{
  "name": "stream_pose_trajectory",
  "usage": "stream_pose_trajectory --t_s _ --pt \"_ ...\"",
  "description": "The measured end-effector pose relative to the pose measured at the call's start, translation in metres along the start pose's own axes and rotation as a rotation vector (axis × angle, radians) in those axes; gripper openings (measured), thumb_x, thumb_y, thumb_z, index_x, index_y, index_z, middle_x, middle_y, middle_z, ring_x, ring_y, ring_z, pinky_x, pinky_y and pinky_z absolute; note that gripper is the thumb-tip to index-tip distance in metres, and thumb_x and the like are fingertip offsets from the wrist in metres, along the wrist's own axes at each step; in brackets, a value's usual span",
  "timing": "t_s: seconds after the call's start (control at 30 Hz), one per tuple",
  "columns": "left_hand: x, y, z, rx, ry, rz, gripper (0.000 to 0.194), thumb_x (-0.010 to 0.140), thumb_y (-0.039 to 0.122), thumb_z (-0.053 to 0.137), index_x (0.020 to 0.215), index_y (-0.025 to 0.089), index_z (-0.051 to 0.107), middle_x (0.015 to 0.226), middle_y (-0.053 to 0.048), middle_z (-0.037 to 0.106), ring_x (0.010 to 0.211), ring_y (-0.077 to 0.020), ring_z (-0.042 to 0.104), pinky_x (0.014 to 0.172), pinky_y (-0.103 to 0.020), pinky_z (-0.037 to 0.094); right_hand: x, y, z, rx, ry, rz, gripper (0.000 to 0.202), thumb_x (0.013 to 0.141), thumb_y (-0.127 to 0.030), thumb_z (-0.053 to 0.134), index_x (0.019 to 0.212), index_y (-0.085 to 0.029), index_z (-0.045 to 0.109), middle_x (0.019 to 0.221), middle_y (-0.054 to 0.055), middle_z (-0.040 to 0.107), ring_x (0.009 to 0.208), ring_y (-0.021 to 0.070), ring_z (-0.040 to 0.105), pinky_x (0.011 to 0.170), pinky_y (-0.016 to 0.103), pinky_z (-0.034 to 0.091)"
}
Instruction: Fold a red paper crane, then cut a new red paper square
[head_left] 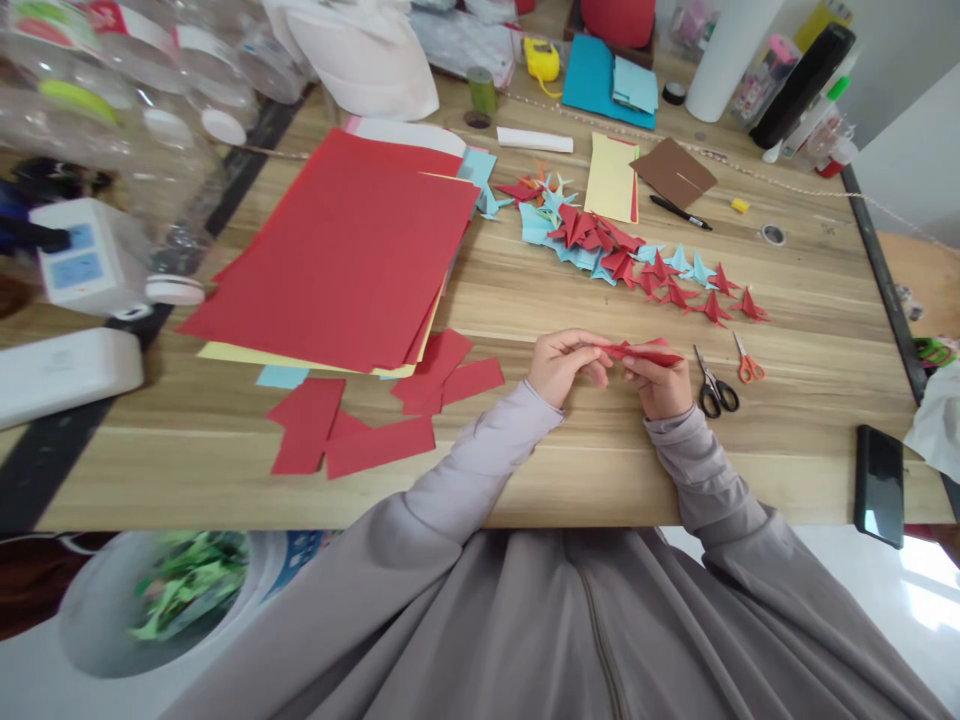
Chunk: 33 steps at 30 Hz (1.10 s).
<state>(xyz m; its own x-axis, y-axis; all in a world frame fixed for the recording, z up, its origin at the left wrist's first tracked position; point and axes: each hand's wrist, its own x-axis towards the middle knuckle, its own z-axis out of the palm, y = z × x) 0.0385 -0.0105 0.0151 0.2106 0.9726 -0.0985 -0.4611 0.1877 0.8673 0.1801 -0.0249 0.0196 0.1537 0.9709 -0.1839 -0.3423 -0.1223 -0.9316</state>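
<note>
Between my two hands is a piece of folded red paper point(651, 354), held just above the table near its front. My left hand point(564, 362) pinches its narrow left end. The fingers of my right hand point(663, 384) close on its wider right part. Beyond my hands lie several folded red paper cranes point(679, 295) in loose rows, with light blue ones point(699, 270) among them. Black-handled scissors point(716, 388) and small orange scissors point(747, 362) rest to the right of my right hand. Loose red paper pieces point(381, 447) lie to the left.
A stack of large red sheets point(352, 260) covers the table's left part. Plastic bottles point(180, 130) crowd the far left. A phone point(879, 485) lies at the right front edge. Toward the back are a yellow tape measure point(541, 60), blue paper point(592, 85) and a black pen point(681, 212).
</note>
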Motion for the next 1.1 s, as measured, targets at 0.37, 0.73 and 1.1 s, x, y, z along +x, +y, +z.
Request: stream_pose_trajectory --t_s 0.37,0.73,1.1 --pt "0.0012 0.0023 -0.003 0.02 0.011 -0.015 0.022 0.067 0.026 0.059 0.08 0.01 0.068 0.059 -0.003 0.066 0.04 -0.0133 0.058 0.041 -0.025 0.047 0.0008 -0.0007 -0.0005 0.007 0.028 0.008 0.014 0.048 -0.014 0.076 0.06 -0.02 0.071 0.058 -0.003 0.066 0.044 0.0083 0.052 0.042 0.023 0.04" --pt "-0.0011 -0.0009 0.0008 0.257 -0.1 0.117 0.028 0.068 0.029 0.07 0.092 0.014 0.069 0.067 -0.003 0.068 0.05 -0.0116 0.061 0.052 -0.024 0.051 0.0001 0.0022 -0.003 -0.024 -0.039 -0.018 0.013 0.052 -0.015 0.077 0.063 -0.02 0.072 0.06 -0.002 0.067 0.045 0.0087 0.053 0.044 0.023 0.042" --pt "0.0011 -0.0013 -0.0007 0.096 0.02 -0.008 0.012 0.057 0.021 0.071 0.067 0.014 0.071 0.062 -0.003 0.069 0.04 -0.0112 0.056 0.041 -0.025 0.047 -0.0022 0.0028 -0.0014 -0.106 -0.123 -0.117 0.013 0.057 -0.02 0.078 0.068 -0.022 0.073 0.07 0.0 0.071 0.052 0.0114 0.059 0.048 0.025 0.047"
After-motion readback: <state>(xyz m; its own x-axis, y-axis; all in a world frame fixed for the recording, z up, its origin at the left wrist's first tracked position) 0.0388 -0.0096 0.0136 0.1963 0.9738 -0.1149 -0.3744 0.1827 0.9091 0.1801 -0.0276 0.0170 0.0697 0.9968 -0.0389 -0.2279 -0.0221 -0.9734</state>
